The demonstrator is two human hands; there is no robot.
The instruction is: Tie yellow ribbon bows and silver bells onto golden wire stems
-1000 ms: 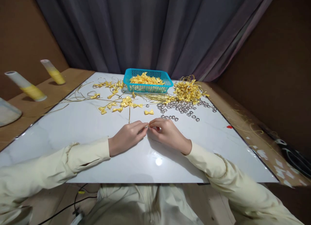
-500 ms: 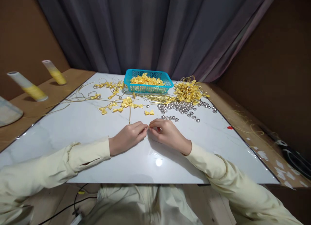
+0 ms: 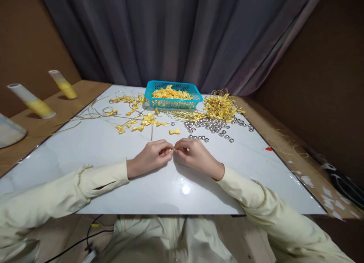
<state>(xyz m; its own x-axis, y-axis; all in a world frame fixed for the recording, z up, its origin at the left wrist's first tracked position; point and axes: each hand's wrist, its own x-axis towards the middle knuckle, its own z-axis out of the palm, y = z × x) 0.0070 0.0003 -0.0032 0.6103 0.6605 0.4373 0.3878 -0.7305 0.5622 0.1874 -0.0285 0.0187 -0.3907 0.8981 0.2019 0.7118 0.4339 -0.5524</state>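
My left hand [image 3: 151,157] and my right hand [image 3: 197,157] meet fingertip to fingertip over the white tabletop [image 3: 159,194]. Both are closed in a pinch on a thin gold cord [image 3: 173,149], most of which the fingers hide. Another length of gold cord [image 3: 151,133] runs from the loose bows down behind my left hand; whether it joins the pinched piece I cannot tell. Just beyond the fingertips lies a single yellow ribbon bow [image 3: 174,131]. Several more yellow bows [image 3: 138,129] lie to its left.
At the back stands a blue basket [image 3: 174,104] of yellow bows. Right of it are a heap of corded bows [image 3: 220,107] and scattered silver beads [image 3: 212,125]. Yellow thread spools [image 3: 40,107] stand on the left ledge. A red scrap [image 3: 269,149] lies near the right edge.
My left hand has shifted very slightly up, and its fingers have turned a little. My right hand stays almost where it was, both still pinching at the same spot.
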